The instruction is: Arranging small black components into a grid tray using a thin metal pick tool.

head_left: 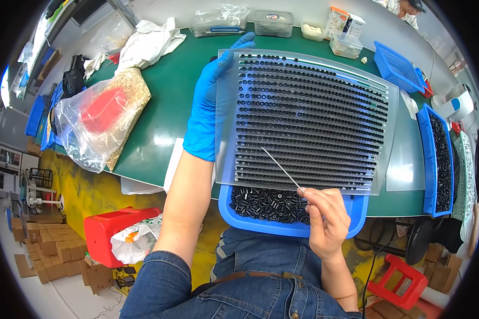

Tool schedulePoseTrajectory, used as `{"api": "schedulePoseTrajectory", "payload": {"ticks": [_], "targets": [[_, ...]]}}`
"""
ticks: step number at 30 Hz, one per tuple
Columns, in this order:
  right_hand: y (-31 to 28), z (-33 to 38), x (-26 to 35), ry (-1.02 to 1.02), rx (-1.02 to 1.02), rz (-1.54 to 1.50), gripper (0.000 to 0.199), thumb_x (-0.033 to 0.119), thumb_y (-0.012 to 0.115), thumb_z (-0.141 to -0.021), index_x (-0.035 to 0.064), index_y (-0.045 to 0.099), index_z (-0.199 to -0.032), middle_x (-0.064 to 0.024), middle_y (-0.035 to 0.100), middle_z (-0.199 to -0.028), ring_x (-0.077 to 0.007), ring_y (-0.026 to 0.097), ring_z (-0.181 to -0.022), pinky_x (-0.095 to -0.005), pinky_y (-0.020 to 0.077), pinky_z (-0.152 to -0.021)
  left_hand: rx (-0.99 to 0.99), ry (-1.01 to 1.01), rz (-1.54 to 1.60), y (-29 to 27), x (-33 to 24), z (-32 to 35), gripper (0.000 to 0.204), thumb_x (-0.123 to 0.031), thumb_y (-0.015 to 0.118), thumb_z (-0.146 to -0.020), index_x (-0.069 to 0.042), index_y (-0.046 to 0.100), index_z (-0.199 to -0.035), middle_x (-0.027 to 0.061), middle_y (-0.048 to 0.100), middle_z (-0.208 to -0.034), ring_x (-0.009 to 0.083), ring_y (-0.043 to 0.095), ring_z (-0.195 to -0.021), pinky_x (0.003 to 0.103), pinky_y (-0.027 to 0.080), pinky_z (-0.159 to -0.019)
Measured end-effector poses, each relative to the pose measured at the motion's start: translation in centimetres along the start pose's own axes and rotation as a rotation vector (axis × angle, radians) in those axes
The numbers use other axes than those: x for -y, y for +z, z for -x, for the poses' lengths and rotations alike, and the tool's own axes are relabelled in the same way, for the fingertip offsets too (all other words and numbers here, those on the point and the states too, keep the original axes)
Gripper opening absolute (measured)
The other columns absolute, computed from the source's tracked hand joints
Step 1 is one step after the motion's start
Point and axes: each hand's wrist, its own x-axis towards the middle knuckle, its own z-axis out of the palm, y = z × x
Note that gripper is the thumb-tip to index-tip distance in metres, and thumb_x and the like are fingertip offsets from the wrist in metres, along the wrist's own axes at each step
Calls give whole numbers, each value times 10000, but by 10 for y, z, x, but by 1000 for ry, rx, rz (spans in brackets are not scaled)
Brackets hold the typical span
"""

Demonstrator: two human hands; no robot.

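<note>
Toward two o'clock from the middle of my view, the clear plate [226,165] was over the near side of the green table [159,111]. My gloved left hand [207,103] gripped its left edge, fingers half extended. At five o'clock, my bare right hand [327,218], nearly closed, pinched a thin stick [282,170], its tip near the lower rows. Black pieces [314,133] filled most rows, so I judged the filling almost complete; pale gaps remained at one o'clock on the plate. Loose pieces [266,204] lay in the blue tub [226,212] below.
</note>
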Motion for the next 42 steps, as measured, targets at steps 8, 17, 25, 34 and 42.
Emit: {"api": "schedulePoseTrajectory", "payload": {"ticks": [8, 17, 25, 34, 42], "targets": [[-4, -4, 9, 51, -49, -21, 190, -28, 573, -922, -50, 675, -1081, -163, 721, -1022, -198, 584, -807, -259, 491, -667, 17, 9, 5, -1, -2, 0, 453, -310, 575, -967, 65, 640, -1213, 145, 487, -1463, 240, 484, -1319, 370, 331, -1145], [0, -3, 1, -17, -10, -11, 193, -38, 572, -918, -50, 675, -1081, -164, 720, -1030, -194, 589, -821, -254, 497, -664, -13, -78, 133, 2, -2, 0, 500, -296, 563, -977, 78, 556, -1310, 140, 481, -1469, 223, 484, -1320, 356, 333, -1145], [-20, 6, -2, 84, -90, -44, 194, -29, 551, -938, -56, 669, -1089, -176, 714, -1039, -190, 589, -812, -258, 496, -656, -12, -53, 71, 1, -1, 0, 526, -284, 562, -980, 89, 512, -1347, 141, 478, -1472, 219, 493, -1314, 348, 334, -1146], [-37, 24, -5, 181, -186, -41, 188, -10, 541, -951, -61, 664, -1084, -181, 710, -1037, -186, 583, -801, -260, 491, -644, -26, -85, 71, 2, -2, 0, 554, -291, 570, -974, 83, 487, -1373, 142, 466, -1483, 221, 490, -1320, 347, 352, -1138], [-28, 23, -6, 138, -98, -13, 185, 0, 546, -952, -62, 665, -1080, -185, 709, -1039, -188, 585, -804, -259, 500, -644, -57, -104, 61, 1, -1, 0, 550, -305, 559, -975, 81, 501, -1363, 148, 453, -1496, 230, 462, -1345, 368, 330, -1151]]}}
